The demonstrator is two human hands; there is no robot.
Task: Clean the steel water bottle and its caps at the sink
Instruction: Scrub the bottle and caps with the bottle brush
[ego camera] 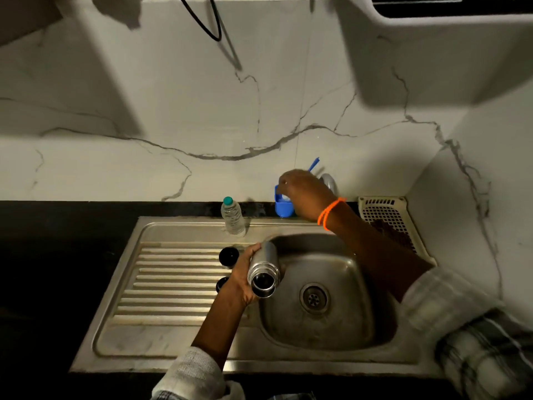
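- Two caps [228, 256] lie on the drainboard [173, 284], left of the basin [331, 327].
- A plastic bottle [233, 217] stands behind the caps.
- A holder [282, 206] stands behind the basin.

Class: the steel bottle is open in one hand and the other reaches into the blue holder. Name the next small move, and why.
Probably lift a brush out: the right hand is at the blue holder, while the left hand grips the uncapped steel bottle over the sink.

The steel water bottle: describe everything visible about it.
The cylindrical brushed-steel water bottle is uncapped, its dark open mouth and ringed, threaded neck tilted toward the camera. It is held aloft at a slant over the left edge of the steel sink basin. The left hand grips its body from the left side; nothing else touches it.
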